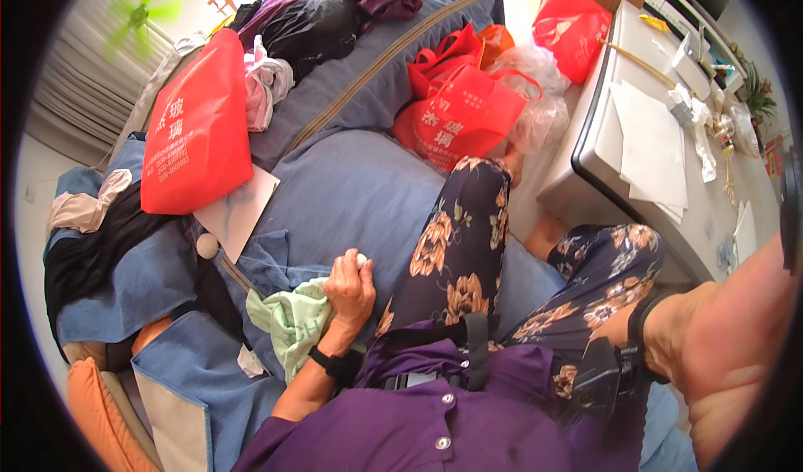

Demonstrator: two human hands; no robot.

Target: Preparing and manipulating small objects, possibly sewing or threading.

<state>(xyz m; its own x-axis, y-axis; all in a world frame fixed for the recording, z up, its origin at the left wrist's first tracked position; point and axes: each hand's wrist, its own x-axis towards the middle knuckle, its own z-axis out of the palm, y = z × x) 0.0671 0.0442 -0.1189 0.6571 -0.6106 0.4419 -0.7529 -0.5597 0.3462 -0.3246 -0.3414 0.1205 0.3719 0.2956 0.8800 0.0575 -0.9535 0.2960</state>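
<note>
My left hand (350, 289) is closed, and a small pale round object (361, 260) peeks out at the top of its curled fingers. A light green cloth (293, 321) with darker green lettering lies bunched against this hand and wrist. Faint pale strands seem to cross the blue cover left of the hand, with a cream ball (207, 246) further left. At the right, my right arm (728, 346) bends in close, a black strap and device (604, 371) on it. Of my right hand (617, 325) only a bit of skin shows beside the strap; its fingers are hidden.
Red bags stand on the blue-covered seat: one left (201, 129), one ahead (456, 116). Dark clothes (322, 37) are heaped on the far blue cushion. At right, a white table (594, 154) holds paper sheets (648, 146) and clutter. Orange padding (104, 413) is lower left.
</note>
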